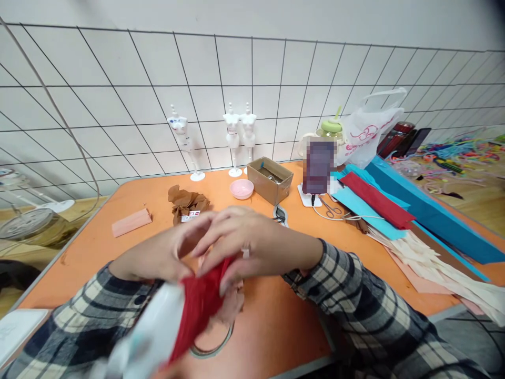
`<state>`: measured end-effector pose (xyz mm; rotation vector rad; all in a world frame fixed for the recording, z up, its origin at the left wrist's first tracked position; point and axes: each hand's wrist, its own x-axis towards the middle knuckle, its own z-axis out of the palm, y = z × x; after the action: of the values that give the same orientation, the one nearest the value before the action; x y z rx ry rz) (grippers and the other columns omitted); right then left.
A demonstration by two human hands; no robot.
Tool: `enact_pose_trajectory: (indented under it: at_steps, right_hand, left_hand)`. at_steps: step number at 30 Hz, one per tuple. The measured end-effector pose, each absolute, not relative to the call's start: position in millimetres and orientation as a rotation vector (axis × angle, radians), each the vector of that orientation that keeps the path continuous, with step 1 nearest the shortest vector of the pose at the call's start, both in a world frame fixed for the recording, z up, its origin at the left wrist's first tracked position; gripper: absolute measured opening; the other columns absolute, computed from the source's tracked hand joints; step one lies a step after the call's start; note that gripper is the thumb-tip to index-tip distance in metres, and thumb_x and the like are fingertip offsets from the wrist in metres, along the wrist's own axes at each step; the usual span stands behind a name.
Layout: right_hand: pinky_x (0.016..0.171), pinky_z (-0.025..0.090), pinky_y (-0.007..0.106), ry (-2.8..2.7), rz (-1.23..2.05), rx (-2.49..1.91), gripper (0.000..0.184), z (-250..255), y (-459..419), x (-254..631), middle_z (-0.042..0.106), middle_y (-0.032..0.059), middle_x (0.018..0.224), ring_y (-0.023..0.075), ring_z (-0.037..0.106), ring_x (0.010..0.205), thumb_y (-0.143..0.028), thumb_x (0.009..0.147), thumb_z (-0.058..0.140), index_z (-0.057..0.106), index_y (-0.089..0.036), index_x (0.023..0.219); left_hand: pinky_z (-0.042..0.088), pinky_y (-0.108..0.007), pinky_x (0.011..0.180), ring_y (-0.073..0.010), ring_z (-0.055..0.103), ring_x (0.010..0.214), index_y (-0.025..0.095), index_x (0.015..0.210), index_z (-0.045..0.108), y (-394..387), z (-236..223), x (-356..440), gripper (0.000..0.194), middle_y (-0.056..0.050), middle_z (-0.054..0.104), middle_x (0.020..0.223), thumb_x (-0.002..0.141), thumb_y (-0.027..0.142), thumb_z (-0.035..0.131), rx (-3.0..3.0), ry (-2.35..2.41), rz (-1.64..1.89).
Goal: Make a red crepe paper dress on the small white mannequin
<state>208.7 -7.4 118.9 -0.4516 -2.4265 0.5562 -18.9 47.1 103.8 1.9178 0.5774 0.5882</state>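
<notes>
Red, wrinkled material [201,305], near centre, against a blurred white form [152,321]. My right hand [248,242] pinches its far end; my left hand [168,255] touches there, its grip unclear. Beyond: crumpled brown material [185,202], left; round pink bowl [241,189], boxy carton [268,184], far centre.

On my screen, the red strip [201,300] looked like thin, wrinkly paper, the desk [284,326] smooth and shiny, the box [265,188] dull cardboard, the bag [365,134] thin plastic.
</notes>
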Motion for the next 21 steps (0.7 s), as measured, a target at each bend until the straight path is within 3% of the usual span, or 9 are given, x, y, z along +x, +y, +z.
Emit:
enact_pose_trajectory:
  at_steps: [3, 6, 8, 11, 15, 18, 21]
  right_hand:
    - [0.088, 0.048, 0.032, -1.976, 0.682, -0.773, 0.016, 113.8, 5.9, 218.3, 0.073, 0.0019, 0.097, 0.0172, 0.064, 0.093, -0.027, 0.080, 0.078, 0.072, -0.021, 0.093]
    - [0.078, 0.049, 0.029, -1.628, 0.744, -0.921, 0.020, 106.4, 12.4, 217.5, 0.071, 0.0016, 0.095, 0.0158, 0.063, 0.086, -0.030, 0.077, 0.079, 0.067, -0.019, 0.089]
    - [0.073, 0.049, 0.028, -1.539, 0.776, -0.922, 0.023, 101.2, 12.5, 211.4, 0.070, 0.0010, 0.093, 0.0147, 0.062, 0.082, -0.034, 0.077, 0.079, 0.065, -0.019, 0.087]
    - [0.067, 0.048, 0.027, -1.499, 0.794, -0.960, 0.028, 95.2, 8.6, 200.4, 0.067, -0.0008, 0.086, 0.0130, 0.060, 0.074, -0.040, 0.075, 0.080, 0.062, -0.020, 0.084]
    - [0.058, 0.045, 0.025, -1.491, 0.798, -1.019, 0.034, 91.2, 4.6, 193.7, 0.065, -0.0027, 0.077, 0.0109, 0.057, 0.063, -0.045, 0.071, 0.082, 0.061, -0.020, 0.079]
    - [0.060, 0.046, 0.025, -1.545, 0.746, -1.017, 0.031, 90.4, 5.5, 195.0, 0.066, -0.0022, 0.077, 0.0114, 0.058, 0.065, -0.045, 0.076, 0.079, 0.061, -0.020, 0.080]
    - [0.072, 0.050, 0.028, -1.609, 0.595, -0.985, 0.027, 90.6, 7.0, 198.1, 0.069, 0.0011, 0.091, 0.0146, 0.063, 0.081, -0.040, 0.079, 0.077, 0.063, -0.020, 0.091]
  left_hand:
    - [0.051, -0.039, 0.101, -0.0332, 0.052, 0.131, 0.024, 0.142, 0.052, 54.0, 111.2, -31.9, 0.072, -0.009, 0.053, 0.147, 0.079, 0.053, 0.074, 1.752, 0.505, 0.811]
    - [0.043, -0.044, 0.111, -0.0363, 0.043, 0.138, 0.027, 0.138, 0.056, 43.4, 121.4, -31.3, 0.075, -0.004, 0.057, 0.144, 0.077, 0.068, 0.068, 1.764, 0.566, 0.962]
    - [0.047, -0.041, 0.106, -0.0351, 0.048, 0.134, 0.030, 0.134, 0.060, 28.7, 125.8, -21.5, 0.067, -0.002, 0.065, 0.133, 0.076, 0.059, 0.074, 1.837, 0.778, 0.918]
    - [0.056, -0.035, 0.081, -0.0286, 0.067, 0.102, 0.027, 0.126, 0.065, 12.2, 124.9, -2.9, 0.051, -0.004, 0.075, 0.105, 0.080, 0.045, 0.075, 1.828, 0.969, 0.920]
    - [0.050, -0.025, 0.055, -0.0184, 0.064, 0.070, 0.021, 0.118, 0.064, 14.6, 114.5, 7.6, 0.044, -0.002, 0.070, 0.081, 0.082, 0.045, 0.072, 1.830, 0.961, 0.925]
    - [0.051, -0.024, 0.057, -0.0175, 0.064, 0.073, 0.019, 0.116, 0.062, 21.9, 109.2, 6.0, 0.041, -0.004, 0.070, 0.087, 0.085, 0.046, 0.070, 1.882, 0.912, 0.923]
    - [0.054, -0.026, 0.067, -0.0202, 0.066, 0.086, 0.019, 0.116, 0.062, 24.9, 109.5, 3.9, 0.040, -0.007, 0.071, 0.105, 0.087, 0.046, 0.067, 1.910, 0.930, 0.977]
